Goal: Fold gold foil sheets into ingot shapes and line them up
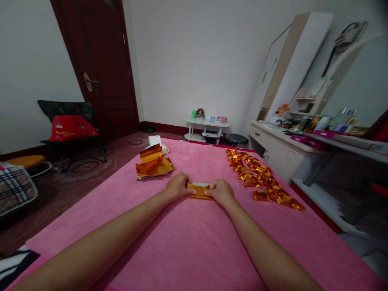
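Note:
On the pink cloth, a gold foil wrapper (199, 191) lies partly folded between my two hands. My left hand (178, 186) pinches its left end, thumb on top. The right end is gripped by the fingers of my right hand (222, 191). A whitish strip shows along the wrapper's far edge; whether something lies inside is hidden. Left of my hands is a stack of flat gold foil sheets (154, 166), with a white container (154, 140) behind it. To the right, several twisted gold-wrapped candies (248, 176) lie in slanting rows.
The pink cloth (182, 246) covers the surface under my arms. A white dressing table (277, 149) stands close on the right. Beyond the far edge are a low white stand (207, 123) and a round black stool (237, 139). A folding chair with a red bag (72, 127) stands left.

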`<move>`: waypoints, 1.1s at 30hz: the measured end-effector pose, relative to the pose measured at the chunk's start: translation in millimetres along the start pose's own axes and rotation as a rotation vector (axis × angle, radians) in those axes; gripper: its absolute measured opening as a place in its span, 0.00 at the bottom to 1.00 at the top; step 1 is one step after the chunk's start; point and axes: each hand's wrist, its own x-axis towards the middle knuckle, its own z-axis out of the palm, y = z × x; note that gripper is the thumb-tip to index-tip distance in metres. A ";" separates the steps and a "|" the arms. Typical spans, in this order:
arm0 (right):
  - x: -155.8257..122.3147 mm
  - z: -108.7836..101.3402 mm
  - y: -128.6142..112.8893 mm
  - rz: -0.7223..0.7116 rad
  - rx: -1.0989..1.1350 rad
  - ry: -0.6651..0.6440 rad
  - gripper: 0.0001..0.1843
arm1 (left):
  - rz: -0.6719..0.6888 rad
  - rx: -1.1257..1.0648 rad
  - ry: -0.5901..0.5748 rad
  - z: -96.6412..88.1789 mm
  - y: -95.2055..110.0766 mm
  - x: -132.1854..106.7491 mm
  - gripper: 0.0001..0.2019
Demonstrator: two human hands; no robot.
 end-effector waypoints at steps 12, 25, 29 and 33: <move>-4.8 12.5 12.9 -0.058 0.666 0.043 0.13 | -0.084 -0.600 -0.071 9.6 -12.5 12.1 0.28; -8.7 9.4 6.6 -0.057 0.897 0.025 0.17 | -0.143 -1.044 0.005 15.0 11.4 0.3 0.19; -6.7 12.0 13.3 -0.072 0.768 0.031 0.16 | -0.141 -1.018 0.028 15.0 12.7 0.2 0.20; -7.2 12.0 12.4 -0.063 0.772 0.039 0.16 | -0.070 -0.921 0.110 12.7 14.3 -2.3 0.32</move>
